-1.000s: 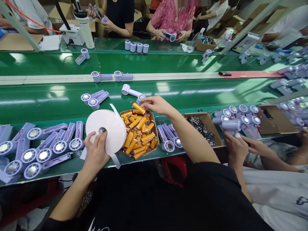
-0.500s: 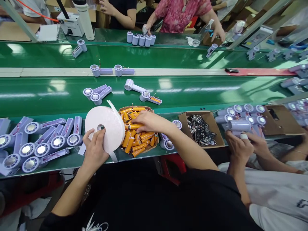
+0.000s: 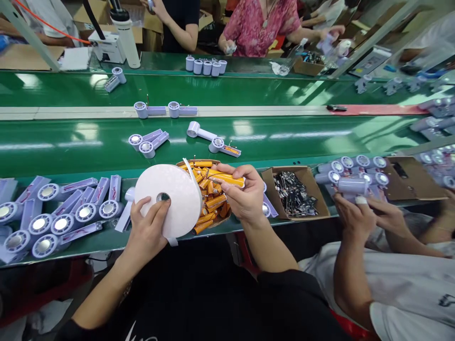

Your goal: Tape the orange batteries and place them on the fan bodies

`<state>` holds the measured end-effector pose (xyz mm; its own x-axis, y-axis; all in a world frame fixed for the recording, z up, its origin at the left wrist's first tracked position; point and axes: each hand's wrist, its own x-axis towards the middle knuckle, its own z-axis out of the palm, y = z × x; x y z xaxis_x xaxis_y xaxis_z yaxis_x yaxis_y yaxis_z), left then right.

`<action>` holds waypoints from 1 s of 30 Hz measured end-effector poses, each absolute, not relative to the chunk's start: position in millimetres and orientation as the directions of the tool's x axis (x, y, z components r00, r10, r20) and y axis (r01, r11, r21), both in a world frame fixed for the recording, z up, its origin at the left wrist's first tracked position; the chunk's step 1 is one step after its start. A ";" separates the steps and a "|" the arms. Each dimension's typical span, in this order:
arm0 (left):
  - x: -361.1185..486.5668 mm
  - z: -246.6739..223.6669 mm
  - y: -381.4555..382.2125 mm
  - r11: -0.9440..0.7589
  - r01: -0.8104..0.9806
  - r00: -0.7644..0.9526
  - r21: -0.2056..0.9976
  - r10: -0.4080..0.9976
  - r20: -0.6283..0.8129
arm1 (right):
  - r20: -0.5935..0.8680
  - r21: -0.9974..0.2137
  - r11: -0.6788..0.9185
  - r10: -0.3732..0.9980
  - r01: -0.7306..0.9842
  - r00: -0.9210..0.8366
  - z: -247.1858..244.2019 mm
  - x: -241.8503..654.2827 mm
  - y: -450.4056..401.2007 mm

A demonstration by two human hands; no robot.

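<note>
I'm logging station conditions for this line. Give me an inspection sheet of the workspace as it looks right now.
Surface: green conveyor belt with a green bench edge in front.
Job's things: white tape roll; orange battery; tray of orange batteries.
Clutter: lilac fan housings piled at left; cardboard box of small dark parts; more housings at right.
Hands: left hand grips the tape roll; right hand pinches one battery above the tray.
Cables: orange cable at far left.
Surroundings: a co-worker's hands at right; other people across the belt.
</note>
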<state>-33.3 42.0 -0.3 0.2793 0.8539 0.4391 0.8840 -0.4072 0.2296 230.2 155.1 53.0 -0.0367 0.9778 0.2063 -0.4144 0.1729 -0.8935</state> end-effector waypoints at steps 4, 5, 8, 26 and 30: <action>-30.4 -2.6 36.6 -0.441 0.877 0.332 0.193 0.844 0.421 | 0.281 -0.876 0.324 0.945 -0.357 0.167 48.5 214.4 151.5; -29.8 -2.7 35.7 -0.445 0.877 0.341 0.180 0.841 0.420 | 0.283 -0.878 0.332 0.941 -0.344 0.185 46.9 210.8 152.2; -27.8 -1.0 34.0 -0.452 0.880 0.360 0.146 0.836 0.414 | 0.221 -0.917 0.244 0.969 -0.315 0.109 39.0 201.7 151.1; -37.1 13.8 33.3 -0.489 0.869 0.402 0.070 0.783 0.474 | -0.073 -0.995 -0.097 0.896 -0.033 -0.438 70.7 260.7 159.2; -16.7 13.6 27.2 -0.517 0.849 0.413 0.109 0.778 0.473 | 0.080 -0.937 0.083 0.997 -0.339 0.022 65.1 264.4 158.4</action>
<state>-16.7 27.2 13.6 0.4131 0.7780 0.4734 0.8488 -0.5172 0.1094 264.4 158.4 65.1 0.0218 0.9966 0.0800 -0.3393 0.0826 -0.9370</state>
